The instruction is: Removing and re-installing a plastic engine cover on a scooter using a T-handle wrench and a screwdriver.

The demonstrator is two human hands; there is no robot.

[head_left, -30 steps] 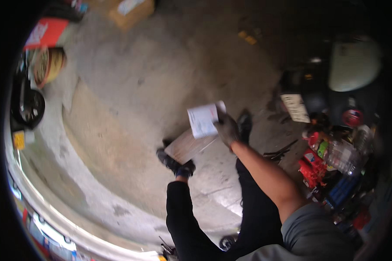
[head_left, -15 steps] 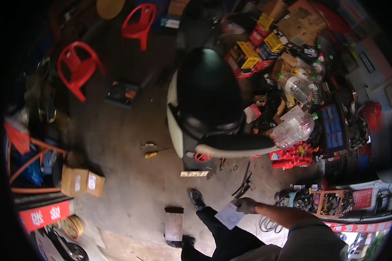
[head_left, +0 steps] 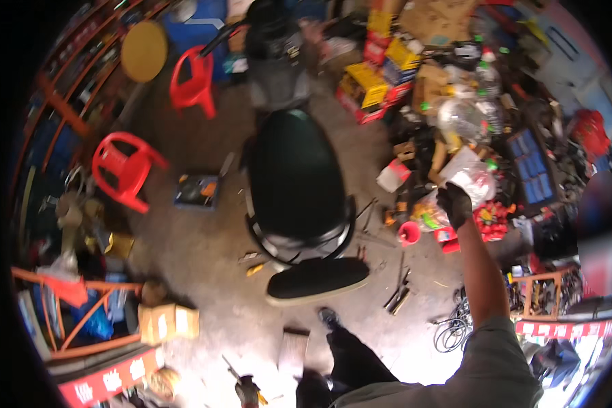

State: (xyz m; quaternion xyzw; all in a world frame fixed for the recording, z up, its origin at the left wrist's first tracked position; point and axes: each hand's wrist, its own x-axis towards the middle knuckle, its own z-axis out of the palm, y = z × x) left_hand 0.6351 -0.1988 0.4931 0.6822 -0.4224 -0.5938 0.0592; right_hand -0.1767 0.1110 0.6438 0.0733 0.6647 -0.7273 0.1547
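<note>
White flat sheet (head_left: 462,162): lies on the clutter at the right, beside a shiny clear plastic container (head_left: 481,185).
Black-gloved right hand (head_left: 454,204): at the end of an outstretched bare forearm, just below the sheet, with fingers bent; whether they grip anything, or touch the sheet, cannot be told.
Left hand: cannot be made out, so its state cannot be told.
Around the glove: a bright red lumpy bundle (head_left: 494,219) sits just to the right of the wrist; a small red round container (head_left: 409,233) stands on the floor to the left.
Clutter pile: a blue compartmented tray (head_left: 530,166) lies to the right of the sheet, a large clear plastic bottle (head_left: 459,114) above it, and yellow-and-red cardboard boxes (head_left: 364,90) farther up and left.
Scooter: a long black seat (head_left: 296,177) fills the centre, with a black pale-edged pad (head_left: 319,277) at its near end.
Floor: a yellow-handled tool (head_left: 254,269) lies left of the pad, a dark blue-edged case (head_left: 196,190) farther off, a coil of black cable (head_left: 451,334) near the forearm.
Far left: two red plastic chairs (head_left: 126,171) (head_left: 194,83) stand near a yellow round disc (head_left: 144,51); a brown cardboard box (head_left: 175,323) sits lower down.
</note>
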